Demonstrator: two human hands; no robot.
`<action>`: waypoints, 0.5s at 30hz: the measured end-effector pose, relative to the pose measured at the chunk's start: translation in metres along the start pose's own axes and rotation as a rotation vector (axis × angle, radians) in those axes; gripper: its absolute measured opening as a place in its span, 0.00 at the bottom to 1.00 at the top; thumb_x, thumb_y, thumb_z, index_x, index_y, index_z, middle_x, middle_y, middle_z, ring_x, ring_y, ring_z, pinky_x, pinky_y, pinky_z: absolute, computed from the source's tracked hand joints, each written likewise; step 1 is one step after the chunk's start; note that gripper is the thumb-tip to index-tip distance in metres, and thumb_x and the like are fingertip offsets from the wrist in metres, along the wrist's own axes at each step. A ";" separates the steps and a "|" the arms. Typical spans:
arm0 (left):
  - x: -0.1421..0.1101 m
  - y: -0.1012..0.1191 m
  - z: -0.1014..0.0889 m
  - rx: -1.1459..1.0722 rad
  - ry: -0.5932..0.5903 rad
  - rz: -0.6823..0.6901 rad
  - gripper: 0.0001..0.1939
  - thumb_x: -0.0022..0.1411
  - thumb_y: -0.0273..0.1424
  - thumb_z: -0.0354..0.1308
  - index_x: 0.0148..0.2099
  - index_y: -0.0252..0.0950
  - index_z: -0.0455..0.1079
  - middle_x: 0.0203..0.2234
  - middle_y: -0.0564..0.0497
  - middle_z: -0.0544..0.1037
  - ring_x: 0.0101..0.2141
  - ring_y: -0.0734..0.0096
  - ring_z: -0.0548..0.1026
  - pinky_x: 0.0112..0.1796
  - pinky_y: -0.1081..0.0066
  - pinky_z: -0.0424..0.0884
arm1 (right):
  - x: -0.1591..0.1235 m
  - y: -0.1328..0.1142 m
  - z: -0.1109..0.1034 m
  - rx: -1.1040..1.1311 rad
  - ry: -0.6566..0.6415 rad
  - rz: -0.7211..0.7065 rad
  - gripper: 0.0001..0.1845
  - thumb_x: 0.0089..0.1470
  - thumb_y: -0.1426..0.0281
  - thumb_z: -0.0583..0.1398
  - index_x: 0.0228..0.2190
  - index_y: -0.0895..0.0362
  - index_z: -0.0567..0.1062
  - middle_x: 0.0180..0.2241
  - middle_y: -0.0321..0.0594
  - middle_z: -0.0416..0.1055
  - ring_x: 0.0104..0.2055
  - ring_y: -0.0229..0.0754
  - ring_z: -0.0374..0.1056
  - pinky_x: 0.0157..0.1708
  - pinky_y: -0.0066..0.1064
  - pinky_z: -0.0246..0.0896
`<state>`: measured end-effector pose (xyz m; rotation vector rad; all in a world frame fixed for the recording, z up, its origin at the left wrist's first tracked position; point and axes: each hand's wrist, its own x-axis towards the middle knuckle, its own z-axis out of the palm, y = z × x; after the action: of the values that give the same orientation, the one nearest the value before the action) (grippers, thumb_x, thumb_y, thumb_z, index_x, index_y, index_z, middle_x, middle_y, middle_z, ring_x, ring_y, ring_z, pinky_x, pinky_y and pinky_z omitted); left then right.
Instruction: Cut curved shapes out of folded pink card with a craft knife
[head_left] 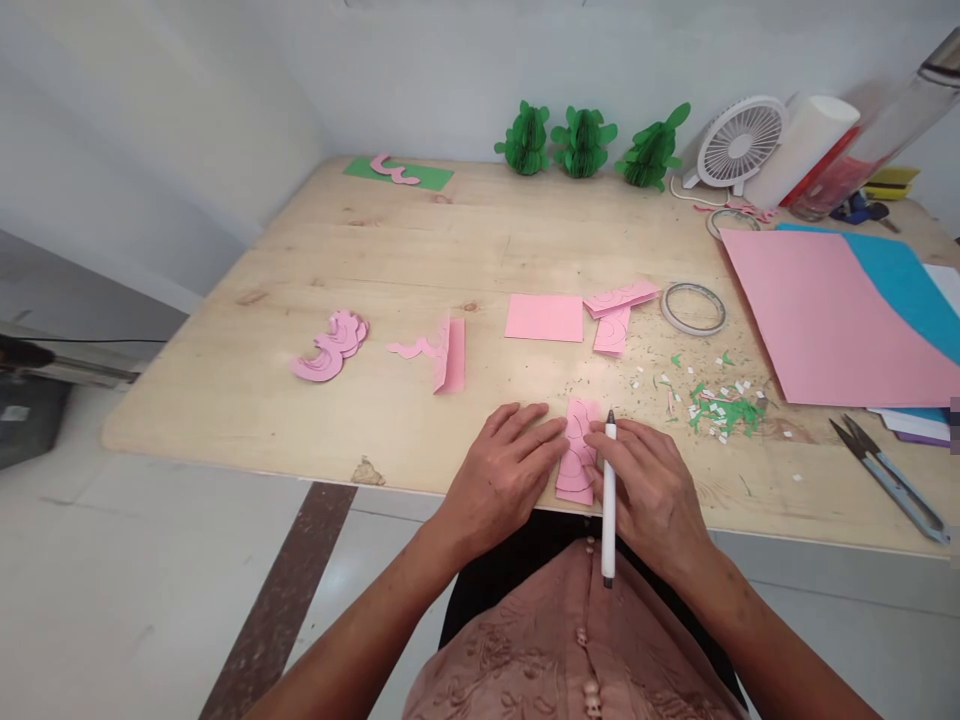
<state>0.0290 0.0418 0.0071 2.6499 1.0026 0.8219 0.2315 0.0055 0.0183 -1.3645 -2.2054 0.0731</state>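
Note:
A folded strip of pink paper (577, 455) with curved pencil-like outlines lies at the table's front edge, between my two hands. My left hand (506, 470) rests with its fingers stretched out, the tips touching the strip's left side. My right hand (654, 485) is at the strip's right side, its fingertips on the paper. A white pen (609, 500) is held in that hand, its dark tip pointing away from me. Farther back are a plain pink rectangle (544, 317) and two crossed pink folded pieces (616, 305). Part of the strip's right side is hidden by my right fingers.
Cut wavy pink pieces (334, 345) and a partly opened pink piece (450, 355) lie left. Right are green and white scraps (724, 410), a tape roll (694, 308), pink sheets (840, 320) and thread snips (892, 480). Green paper figures (583, 142) and a fan (739, 145) stand behind.

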 end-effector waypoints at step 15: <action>-0.001 -0.001 0.000 0.021 -0.012 0.010 0.14 0.66 0.22 0.51 0.51 0.35 0.71 0.53 0.48 0.76 0.55 0.56 0.70 0.55 0.51 0.65 | 0.002 0.000 0.001 -0.031 -0.040 -0.007 0.12 0.61 0.73 0.56 0.47 0.58 0.73 0.44 0.47 0.76 0.53 0.52 0.64 0.50 0.44 0.60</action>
<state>0.0281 0.0417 0.0060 2.6764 1.0009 0.8012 0.2300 0.0075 0.0184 -1.3839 -2.2532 0.0646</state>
